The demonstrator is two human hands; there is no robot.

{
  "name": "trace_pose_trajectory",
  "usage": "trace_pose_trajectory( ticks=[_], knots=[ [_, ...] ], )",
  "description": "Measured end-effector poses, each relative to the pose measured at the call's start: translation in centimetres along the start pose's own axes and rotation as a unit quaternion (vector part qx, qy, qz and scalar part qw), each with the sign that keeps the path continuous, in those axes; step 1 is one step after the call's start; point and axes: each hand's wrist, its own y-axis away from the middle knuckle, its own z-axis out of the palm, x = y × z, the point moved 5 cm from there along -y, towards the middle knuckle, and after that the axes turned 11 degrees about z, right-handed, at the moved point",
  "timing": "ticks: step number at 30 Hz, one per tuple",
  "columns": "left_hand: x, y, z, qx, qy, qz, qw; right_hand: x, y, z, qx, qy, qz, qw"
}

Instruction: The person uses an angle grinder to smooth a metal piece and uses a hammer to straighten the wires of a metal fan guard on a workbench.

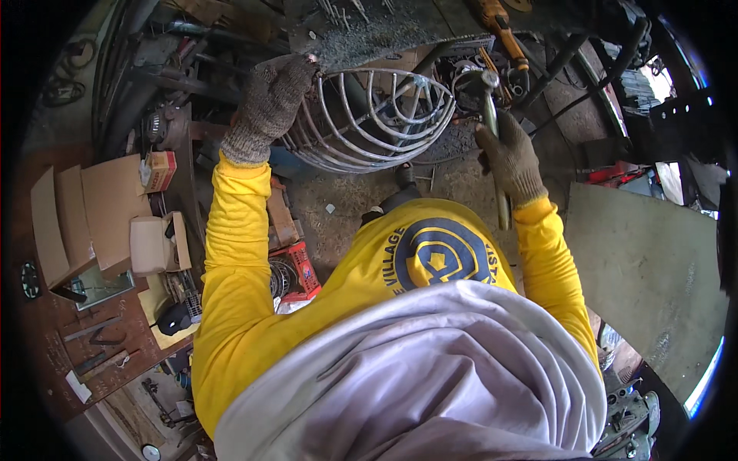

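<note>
My left hand [270,107], in a grey knitted work glove, is closed around the left end of a curved metal-rod cage [369,163]. Bent ribs cross the cage's long rods, making a rounded, basket-like shape. It hangs or rests against the near edge of the workbench [384,42]; which one I cannot tell. In my gloved right hand [513,157] is a hammer [503,211], gripped by its metal handle. Its head points up and away from me, just right of the cage's right end and apart from it.
An orange power tool [501,31] lies at the bench's far right. To the left, a brown table [58,338] holds an open cardboard box [108,207] and hand tools. A red crate [305,269] stands below my left arm. A large greyish-green sheet [646,269] is at right.
</note>
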Motion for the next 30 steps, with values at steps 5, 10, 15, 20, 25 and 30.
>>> trace_pose_trajectory(
  ticks=[5, 10, 15, 20, 25, 30],
  knots=[
    [3.4, -1.5, -1.3, -0.034, -0.042, 0.102, 0.993, -6.6, -4.7, -0.6, 0.117, 0.204, -0.077, 0.969],
    [5.5, -4.9, -2.2, -0.081, -0.128, 0.210, 0.966, -8.2, -12.2, -1.3, 0.199, 0.285, -0.110, 0.931],
    [6.9, -7.2, -3.4, -0.116, -0.249, 0.348, 0.896, -9.7, -16.6, -1.3, 0.225, 0.394, -0.162, 0.876],
    [7.9, -7.5, -3.0, -0.116, -0.288, 0.410, 0.858, -8.7, -15.7, -2.4, 0.208, 0.488, -0.097, 0.842],
    [8.6, -7.0, -2.6, -0.113, -0.285, 0.429, 0.850, -9.4, -10.0, -4.0, 0.304, 0.495, -0.122, 0.805],
    [9.1, -6.6, -1.7, -0.129, -0.242, 0.443, 0.854, -14.5, 0.2, -0.2, 0.122, 0.094, -0.361, 0.920]
  ],
)
